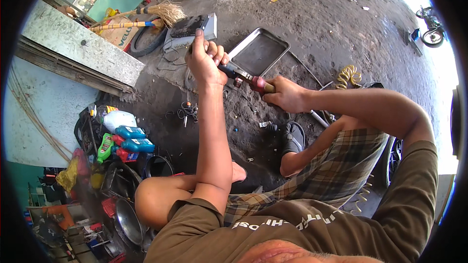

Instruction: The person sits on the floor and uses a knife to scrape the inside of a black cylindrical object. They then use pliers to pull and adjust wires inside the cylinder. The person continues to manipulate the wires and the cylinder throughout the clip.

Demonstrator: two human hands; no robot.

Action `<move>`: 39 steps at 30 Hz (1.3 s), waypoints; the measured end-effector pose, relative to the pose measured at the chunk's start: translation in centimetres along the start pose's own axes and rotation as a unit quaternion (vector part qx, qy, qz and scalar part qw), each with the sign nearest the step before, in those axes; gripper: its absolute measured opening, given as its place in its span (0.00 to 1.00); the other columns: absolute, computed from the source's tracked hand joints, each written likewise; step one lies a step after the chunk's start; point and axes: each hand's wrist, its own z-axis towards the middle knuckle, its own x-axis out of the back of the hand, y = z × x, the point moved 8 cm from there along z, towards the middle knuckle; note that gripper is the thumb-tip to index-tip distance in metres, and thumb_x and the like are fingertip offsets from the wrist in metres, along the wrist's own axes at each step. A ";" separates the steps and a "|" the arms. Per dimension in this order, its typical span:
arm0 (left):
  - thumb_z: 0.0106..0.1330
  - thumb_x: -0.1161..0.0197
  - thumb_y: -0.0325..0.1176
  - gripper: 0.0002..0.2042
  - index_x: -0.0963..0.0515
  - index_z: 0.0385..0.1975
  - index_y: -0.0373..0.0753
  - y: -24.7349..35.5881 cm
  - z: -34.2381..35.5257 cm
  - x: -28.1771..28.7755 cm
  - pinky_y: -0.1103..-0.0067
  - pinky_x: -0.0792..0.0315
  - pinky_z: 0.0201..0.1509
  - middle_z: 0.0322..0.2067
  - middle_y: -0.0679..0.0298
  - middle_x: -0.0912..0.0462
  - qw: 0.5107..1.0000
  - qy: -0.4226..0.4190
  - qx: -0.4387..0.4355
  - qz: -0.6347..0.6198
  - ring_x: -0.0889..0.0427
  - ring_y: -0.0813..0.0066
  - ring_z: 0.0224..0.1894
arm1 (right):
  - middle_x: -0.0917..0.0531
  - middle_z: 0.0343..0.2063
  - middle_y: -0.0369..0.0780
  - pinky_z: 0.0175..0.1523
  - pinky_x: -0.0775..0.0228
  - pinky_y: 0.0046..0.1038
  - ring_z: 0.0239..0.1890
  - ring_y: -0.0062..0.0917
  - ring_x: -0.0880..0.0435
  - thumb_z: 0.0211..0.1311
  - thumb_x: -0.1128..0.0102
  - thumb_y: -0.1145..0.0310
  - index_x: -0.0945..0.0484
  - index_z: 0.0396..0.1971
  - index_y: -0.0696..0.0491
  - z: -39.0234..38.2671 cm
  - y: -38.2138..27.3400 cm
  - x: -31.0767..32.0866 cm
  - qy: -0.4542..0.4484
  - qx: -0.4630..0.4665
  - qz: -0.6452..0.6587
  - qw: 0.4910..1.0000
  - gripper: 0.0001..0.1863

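Note:
My left hand is closed, thumb pointing up, around the black end of a short rod-shaped item. Its exact kind is not clear. A metal section in the middle leads to a reddish and tan handle-like piece, which my right hand grips at its far end. Both hands are held out in front of my knees, above the dirt floor. Just beyond them lies a shallow rectangular metal tray.
Bottles and a round metal basin stand at my left. A straw broom, a tire and a grey box are further off. A yellow coiled hose lies right. Motorcycles stand beyond.

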 end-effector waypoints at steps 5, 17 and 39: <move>0.77 0.37 0.45 0.22 0.40 0.22 0.49 0.1 -0.1 -0.5 0.77 0.46 0.21 0.15 0.75 0.46 0.999 -0.026 -0.019 0.029 0.47 0.82 0.14 | 0.17 0.28 0.44 0.46 0.25 0.39 0.34 0.29 0.18 0.69 0.43 0.65 0.21 0.45 0.63 -0.3 0.0 0.2 0.000 -0.011 -0.009 1.000 0.15; 0.76 0.36 0.39 0.21 0.35 0.20 0.44 -1.3 0.3 -1.2 0.76 0.43 0.15 0.13 0.73 0.40 0.985 -0.123 -0.023 0.120 0.40 0.81 0.11 | 0.18 0.27 0.41 0.36 0.25 0.39 0.29 0.29 0.18 0.70 0.42 0.62 0.20 0.40 0.61 0.1 1.6 -0.2 -0.039 -0.094 -0.032 0.994 0.14; 0.80 0.39 0.46 0.22 0.34 0.20 0.50 -5.3 3.8 3.6 0.84 0.40 0.23 0.14 0.80 0.41 0.940 -0.153 0.173 -0.251 0.44 0.88 0.15 | 0.18 0.32 0.34 0.37 0.20 0.30 0.37 0.20 0.17 0.69 0.33 0.60 0.18 0.46 0.58 1.7 2.6 0.2 -0.140 -0.032 0.063 0.988 0.16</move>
